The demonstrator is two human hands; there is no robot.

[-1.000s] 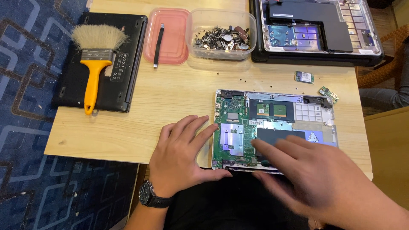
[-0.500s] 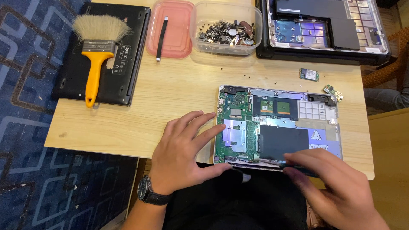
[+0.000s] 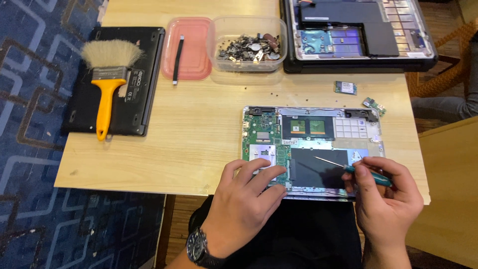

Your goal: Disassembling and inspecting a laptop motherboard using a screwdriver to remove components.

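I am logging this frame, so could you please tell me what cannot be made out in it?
Head view:
- Opened laptop: near-left corner hidden under left hand.
- Screwdriver: handle mostly hidden in right hand; tip too small to tell its target.
- Second laptop: cut off by top edge.
- Clear tub: parts too small to tell apart.

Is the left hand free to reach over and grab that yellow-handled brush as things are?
Probably yes. The left hand holds nothing; it rests flat on the opened laptop. The brush lies in the open on a black cover, with only bare table between them.
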